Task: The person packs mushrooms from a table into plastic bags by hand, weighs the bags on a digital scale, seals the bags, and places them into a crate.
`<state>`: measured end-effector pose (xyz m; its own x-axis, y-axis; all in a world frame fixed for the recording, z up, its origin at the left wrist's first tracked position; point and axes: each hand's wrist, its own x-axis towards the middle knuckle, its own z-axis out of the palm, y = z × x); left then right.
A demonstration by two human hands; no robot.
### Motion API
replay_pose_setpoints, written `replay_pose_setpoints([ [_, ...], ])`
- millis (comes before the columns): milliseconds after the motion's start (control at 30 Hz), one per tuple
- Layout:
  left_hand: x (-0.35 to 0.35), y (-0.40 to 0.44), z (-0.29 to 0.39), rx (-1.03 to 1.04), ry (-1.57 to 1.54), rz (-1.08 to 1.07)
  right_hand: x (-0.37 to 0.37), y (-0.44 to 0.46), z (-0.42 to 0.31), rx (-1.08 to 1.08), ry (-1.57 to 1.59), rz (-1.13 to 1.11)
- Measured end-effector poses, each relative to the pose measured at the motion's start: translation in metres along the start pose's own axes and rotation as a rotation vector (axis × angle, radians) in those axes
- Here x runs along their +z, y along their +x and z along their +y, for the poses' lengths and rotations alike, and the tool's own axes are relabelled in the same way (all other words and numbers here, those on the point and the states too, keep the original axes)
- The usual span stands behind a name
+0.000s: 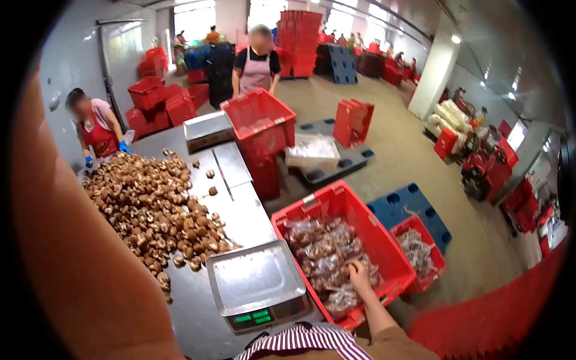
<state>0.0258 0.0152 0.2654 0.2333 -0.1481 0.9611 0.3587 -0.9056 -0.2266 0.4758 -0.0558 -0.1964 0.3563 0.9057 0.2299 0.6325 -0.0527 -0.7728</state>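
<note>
Here we are at the metal desk (189, 306), with our right hand (359, 277) reaching into the big red crate (372, 231), lower centre-right of the frame. Its fingers are bent down onto the clear plastic bags of mushrooms (324, 247) lying in there; whether they grip one, we cannot tell. Our left forearm (90, 252) fills the left side, very close to the lens, and its hand is outside the view, so we cannot tell how those fingers stand.

Just left of the crate sits the digital scale (256, 279), green digits glowing along its near edge. Over on the left, a big heap of loose brown mushrooms (150, 210) spreads across the desk, a few strays lying near its right edge.

At the upper left, a person in a red apron (101, 133) has blue-gloved hands (124, 147) at the heap's far edge. Top centre, another person in a pink apron (256, 77) stands behind stacked red crates (258, 120). And on our right, a smaller red crate (437, 261) sits beside a blue pallet (441, 225).
</note>
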Motion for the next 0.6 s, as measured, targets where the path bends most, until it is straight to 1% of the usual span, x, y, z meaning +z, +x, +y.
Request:
replay_pose_setpoints([
  [33, -0.003, 0.004, -0.003, 0.004, 0.009, 0.025, -0.005, 0.000, -0.016, 0.025, -0.038, -0.017],
  [67, -0.007, 0.009, -0.006, -0.001, 0.024, 0.045, 0.002, 0.001, 0.000, -0.040, -0.008, -0.001],
  [100, -0.012, 0.017, -0.008, -0.005, 0.045, 0.071, 0.005, 0.001, -0.005, -0.034, 0.025, 0.017],
  [133, -0.018, 0.027, -0.012, -0.003, 0.074, 0.104, 0.002, 0.003, -0.008, 0.019, 0.040, -0.041],
  [167, -0.028, 0.041, -0.017, 0.007, 0.119, 0.145, 0.006, 0.004, 0.006, -0.001, 0.060, -0.021],
  [267, -0.057, 0.067, -0.017, 0.016, 0.206, 0.244, -0.011, 0.002, -0.003, 0.085, 0.044, -0.016],
  [367, -0.077, 0.080, -0.015, 0.018, 0.223, 0.298, -0.033, -0.008, -0.012, 0.142, -0.009, -0.038],
  [467, -0.075, 0.083, -0.013, 0.066, 0.238, 0.210, -0.021, -0.008, -0.009, 0.160, -0.002, -0.065],
  [533, -0.060, 0.075, -0.018, 0.071, 0.254, 0.135, -0.012, 0.005, 0.001, 0.146, 0.025, -0.079],
  [600, -0.043, 0.064, -0.024, 0.068, 0.264, 0.050, 0.011, 0.019, 0.008, 0.119, 0.049, -0.107],
])
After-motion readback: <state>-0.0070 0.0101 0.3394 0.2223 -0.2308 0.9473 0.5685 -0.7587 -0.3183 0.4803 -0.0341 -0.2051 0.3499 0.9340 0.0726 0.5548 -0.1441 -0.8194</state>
